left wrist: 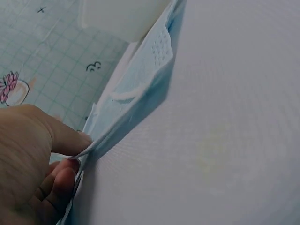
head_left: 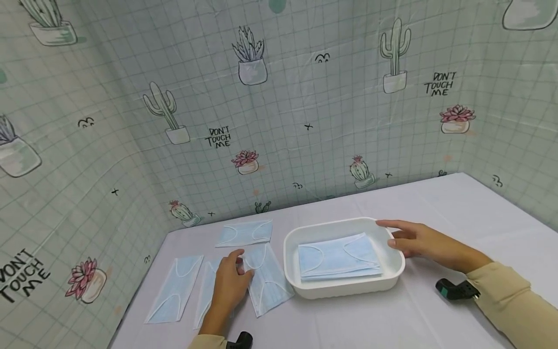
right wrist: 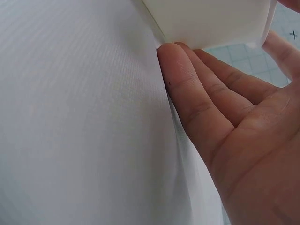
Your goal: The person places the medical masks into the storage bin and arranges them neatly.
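My left hand point(head_left: 231, 281) pinches the edge of a light blue face mask point(head_left: 268, 283) lying left of a white plastic tray point(head_left: 344, 292). In the left wrist view, the thumb and fingers point(left wrist: 63, 138) hold that mask's edge, and its side stands up off the cloth. At the tray's right end, my right hand point(head_left: 420, 242) holds the wall, thumb over the rim. The right wrist view shows several fingers point(right wrist: 197, 101) of this hand against the tray's outside. A stack of blue masks point(head_left: 337, 257) lies inside the tray.
More masks lie flat to the left: one at the back point(head_left: 246, 233), one at the far left point(head_left: 176, 291), and one partly hidden behind the left hand point(head_left: 205, 295). A white cloth point(head_left: 436, 203) covers the table. A cactus-print curtain point(head_left: 283, 111) encloses it.
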Demonstrator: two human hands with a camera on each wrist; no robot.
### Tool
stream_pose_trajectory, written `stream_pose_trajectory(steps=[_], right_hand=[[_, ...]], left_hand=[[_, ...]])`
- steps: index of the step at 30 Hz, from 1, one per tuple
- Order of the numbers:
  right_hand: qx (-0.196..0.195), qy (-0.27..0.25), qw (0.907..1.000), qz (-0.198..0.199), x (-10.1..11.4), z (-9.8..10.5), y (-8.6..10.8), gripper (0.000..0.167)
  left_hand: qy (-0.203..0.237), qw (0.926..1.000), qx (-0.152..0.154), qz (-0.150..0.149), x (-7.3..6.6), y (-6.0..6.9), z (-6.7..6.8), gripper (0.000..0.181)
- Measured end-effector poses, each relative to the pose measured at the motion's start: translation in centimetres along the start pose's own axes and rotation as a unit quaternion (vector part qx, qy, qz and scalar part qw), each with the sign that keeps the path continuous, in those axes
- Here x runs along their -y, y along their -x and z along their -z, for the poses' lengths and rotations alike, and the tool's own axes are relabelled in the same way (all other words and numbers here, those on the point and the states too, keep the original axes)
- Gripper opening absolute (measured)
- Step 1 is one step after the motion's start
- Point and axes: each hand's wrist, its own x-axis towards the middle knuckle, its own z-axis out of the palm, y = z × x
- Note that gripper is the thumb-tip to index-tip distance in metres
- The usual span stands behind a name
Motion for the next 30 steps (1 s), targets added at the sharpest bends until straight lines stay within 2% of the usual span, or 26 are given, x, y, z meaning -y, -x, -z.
stream_pose_trajectory(steps=[6,11,17,19,22,25,30], right_hand=[[0.001,0.001,1.0,0.004,-0.3,-0.1,-0.1,0.058],[-0.002,0.0,1.0,0.005,-0.2,0.1,-0.1,0.059],[-0.006,-0.003,0.9999,0.009,0.2,0.2,0.1,0.061],[-0.006,-0.003,0.9999,0.01,0.3,0.2,0.2,0.061],[-0.007,-0.001,0.9999,0.008,0.2,0.2,0.2,0.061],[-0.006,0.004,1.0,0.006,0.1,0.2,0.1,0.06],[0.001,0.009,0.9999,0.008,0.3,0.2,0.2,0.06]], left_hand=[[0.061,0.9976,-0.013,0.029,0.1,-0.1,0.1,0.055],[0.087,0.9949,-0.018,0.048,-0.2,-0.2,0.4,0.045],[0.114,0.9916,-0.007,0.061,-0.5,-0.4,0.8,0.04],[0.139,0.9881,0.003,0.066,-0.6,-0.3,0.9,0.039],[0.205,0.9751,0.02,0.083,-0.6,-0.4,1.2,0.039],[0.281,0.9528,0.032,0.11,-0.6,-0.5,1.4,0.038],[0.368,0.9194,0.036,0.135,-0.4,-0.6,1.5,0.034]])
